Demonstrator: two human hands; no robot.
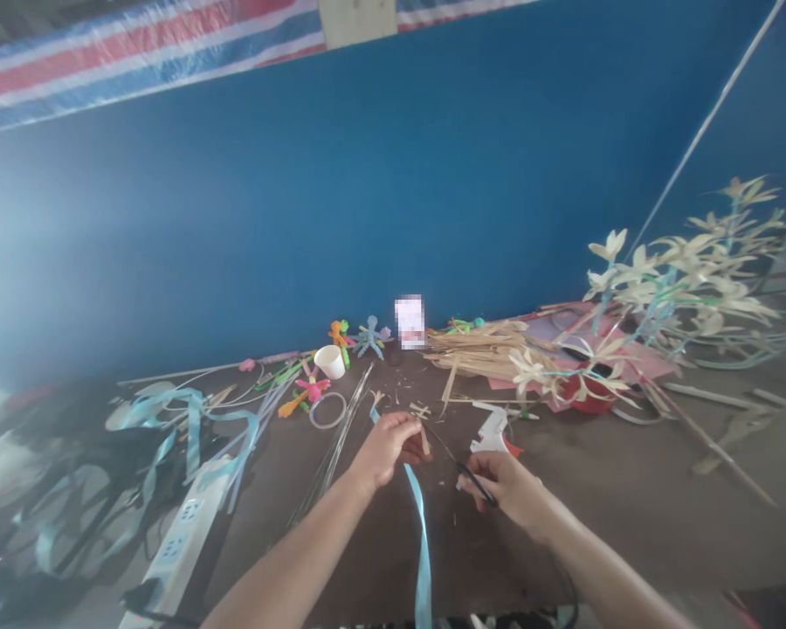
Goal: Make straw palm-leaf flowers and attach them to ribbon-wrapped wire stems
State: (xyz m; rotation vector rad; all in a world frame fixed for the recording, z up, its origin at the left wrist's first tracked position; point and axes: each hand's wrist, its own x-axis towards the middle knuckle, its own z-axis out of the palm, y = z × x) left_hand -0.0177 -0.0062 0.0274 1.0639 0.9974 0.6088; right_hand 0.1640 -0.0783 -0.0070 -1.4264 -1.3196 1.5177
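1. Blue ribbon [423,559] below the left hand [396,447], trailing to the near edge of the tabletop [367,559]; whether gripped, impossible to tell.
2. Left hand nearly closed, pale strip [424,439] pinched between thumb and fingers, mid-tabletop.
3. Right hand [503,489] curled round a dark slender item [481,489].
4. White glue gun [491,428] just beyond the right hand.
5. Wood-coloured strips [488,354] heaped by the far edge; white flowers [685,258] toward the far right corner.
6. White cup [329,362] near the far edge, left of centre.

Nothing legible found: no text, label, brand or number. White card [410,321], beyond the left hand's [396,447] grip, pixelated; content unreadable.
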